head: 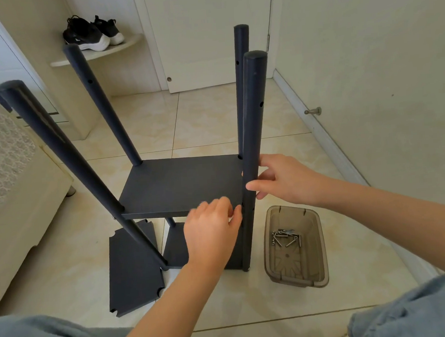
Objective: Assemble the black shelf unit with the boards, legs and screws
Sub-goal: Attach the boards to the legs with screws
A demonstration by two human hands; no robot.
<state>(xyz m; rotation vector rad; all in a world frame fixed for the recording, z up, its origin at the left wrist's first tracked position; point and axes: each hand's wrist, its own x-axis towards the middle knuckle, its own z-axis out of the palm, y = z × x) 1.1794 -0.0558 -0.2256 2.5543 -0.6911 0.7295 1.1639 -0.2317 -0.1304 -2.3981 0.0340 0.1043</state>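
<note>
Shelf unit [185, 175] stands ctr on the floor [213, 116], legs up, shelf board [153, 198] mid-height. Your R hand [282, 180] wraps the front-right leg [254, 114]. L hand [212, 231] curls at that corner, grip unclear. Spare board [134, 272] at 7 o'clock, screws [285, 237] in tub [321, 253] at 4.

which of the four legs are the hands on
The near right leg, next to the screw tray. The right hand grips it and the left hand touches it lower down; the other three stand untouched.
</note>
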